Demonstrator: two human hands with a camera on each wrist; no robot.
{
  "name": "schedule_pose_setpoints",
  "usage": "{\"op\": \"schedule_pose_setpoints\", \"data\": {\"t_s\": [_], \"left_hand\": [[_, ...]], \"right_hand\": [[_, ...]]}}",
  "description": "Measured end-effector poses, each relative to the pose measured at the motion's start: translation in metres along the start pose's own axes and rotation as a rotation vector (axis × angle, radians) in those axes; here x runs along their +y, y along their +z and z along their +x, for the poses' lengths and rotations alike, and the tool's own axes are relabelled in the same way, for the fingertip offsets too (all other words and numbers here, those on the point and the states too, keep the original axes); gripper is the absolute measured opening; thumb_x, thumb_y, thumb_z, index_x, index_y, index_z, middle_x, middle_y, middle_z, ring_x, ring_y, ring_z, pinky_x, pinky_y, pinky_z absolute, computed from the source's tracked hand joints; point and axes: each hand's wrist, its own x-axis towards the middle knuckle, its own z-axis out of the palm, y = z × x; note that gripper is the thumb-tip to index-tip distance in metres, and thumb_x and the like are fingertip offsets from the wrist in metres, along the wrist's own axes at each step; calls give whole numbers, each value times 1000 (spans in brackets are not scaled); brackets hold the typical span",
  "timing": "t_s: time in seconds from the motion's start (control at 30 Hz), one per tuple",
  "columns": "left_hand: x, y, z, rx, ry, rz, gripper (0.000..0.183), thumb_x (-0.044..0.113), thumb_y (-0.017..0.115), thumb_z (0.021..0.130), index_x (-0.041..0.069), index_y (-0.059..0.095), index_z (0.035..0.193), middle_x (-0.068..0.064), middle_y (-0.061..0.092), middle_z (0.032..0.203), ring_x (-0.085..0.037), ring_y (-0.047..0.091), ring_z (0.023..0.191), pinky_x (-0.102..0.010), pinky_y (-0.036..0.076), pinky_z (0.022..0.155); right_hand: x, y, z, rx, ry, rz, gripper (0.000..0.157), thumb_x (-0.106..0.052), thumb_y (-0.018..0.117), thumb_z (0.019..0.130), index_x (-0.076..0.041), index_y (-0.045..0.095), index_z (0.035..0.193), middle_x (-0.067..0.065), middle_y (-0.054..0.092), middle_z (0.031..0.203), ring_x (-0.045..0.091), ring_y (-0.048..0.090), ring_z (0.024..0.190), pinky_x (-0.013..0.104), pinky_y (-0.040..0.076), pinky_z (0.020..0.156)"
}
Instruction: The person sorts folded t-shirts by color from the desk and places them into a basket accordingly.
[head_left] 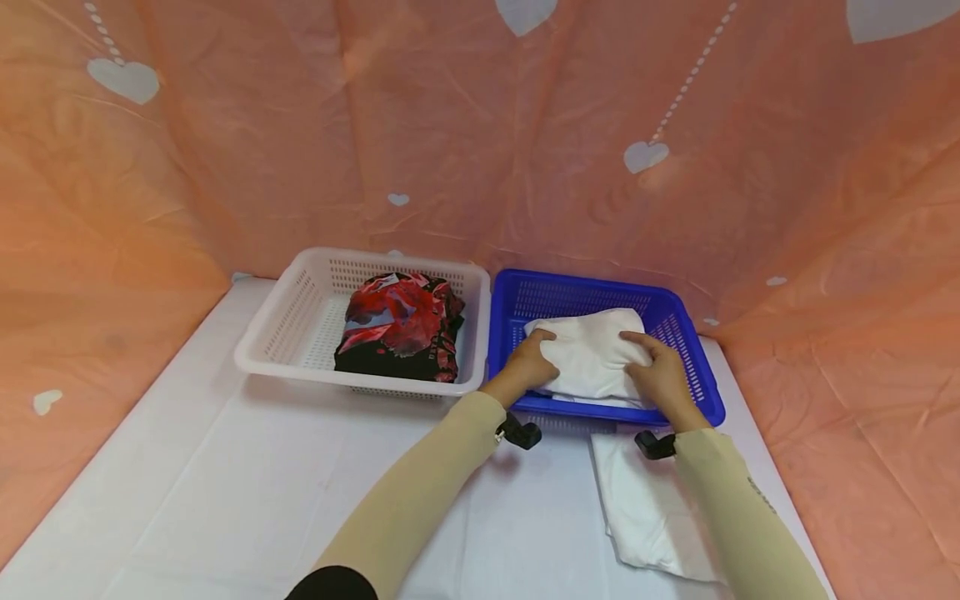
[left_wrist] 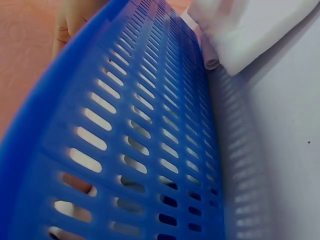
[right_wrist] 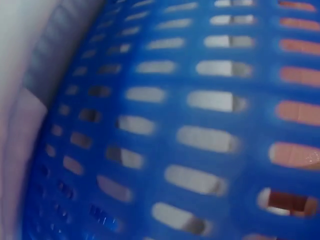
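A folded white cloth (head_left: 592, 354), its exact kind unclear, lies in the blue plastic basket (head_left: 708, 400) on top of more white fabric. My left hand (head_left: 529, 365) grips its left edge, and my right hand (head_left: 664, 375) holds the opposite edge, where the fabric wrinkles. Some fingertips are hidden by the cloth. In the left wrist view the slotted basket wall (left_wrist: 120, 90) fills most of the frame, with part of the right hand (left_wrist: 75, 20) beyond its rim. The right wrist view shows mostly the blue wall (right_wrist: 165, 115), with pale fabric behind its slots.
Left of the blue basket stands a white basket (head_left: 292, 367) holding a folded black-and-red patterned garment (head_left: 397, 329). Another folded white cloth (head_left: 648, 517) lies on the white-covered table (head_left: 300, 500), under the right forearm. An orange curtain with hearts (head_left: 450, 125) encloses the back and sides.
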Motion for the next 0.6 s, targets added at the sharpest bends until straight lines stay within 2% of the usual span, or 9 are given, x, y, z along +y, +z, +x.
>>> {"op": "schedule_pose_setpoints", "data": {"t_s": [0.17, 0.3, 0.37, 0.47, 0.6], "left_hand": [[1, -1, 2, 16, -1, 26, 69, -4, 63, 74, 20, 49, 138, -9, 59, 133, -23, 49, 88, -27, 40, 65], [0, 1, 5, -16, -34, 37, 69, -7, 58, 76, 19, 48, 139, -8, 58, 132, -23, 48, 85, -26, 38, 60], [0, 2, 6, -28, -56, 60, 67, -6, 57, 77, 18, 48, 139, -8, 58, 132, -22, 49, 87, -26, 39, 61], [1, 1, 7, -33, -92, 98, 64, -5, 58, 79, 17, 49, 138, -9, 58, 132, -21, 49, 90, -26, 41, 67], [2, 0, 6, -41, -132, 103, 62, -3, 59, 80, 16, 49, 138, -10, 57, 134, -21, 48, 92, -27, 41, 69]], "right_hand": [[2, 3, 7, -34, -2, -33, 55, 2, 62, 80, -9, 57, 133, 27, 51, 137, 36, 47, 121, 43, 41, 90], [4, 5, 12, -64, 11, -60, 55, 1, 64, 80, -9, 57, 133, 27, 54, 132, 35, 49, 109, 36, 41, 80], [6, 7, 14, -72, 5, -74, 54, 0, 65, 79, -8, 58, 132, 28, 55, 129, 34, 49, 104, 34, 41, 78], [6, 8, 16, -71, -10, -85, 54, 0, 66, 78, -7, 59, 130, 28, 56, 129, 35, 50, 105, 36, 42, 81], [6, 9, 17, -80, -6, -90, 54, 2, 65, 76, -4, 59, 130, 30, 53, 133, 41, 49, 120, 47, 42, 95]]}}
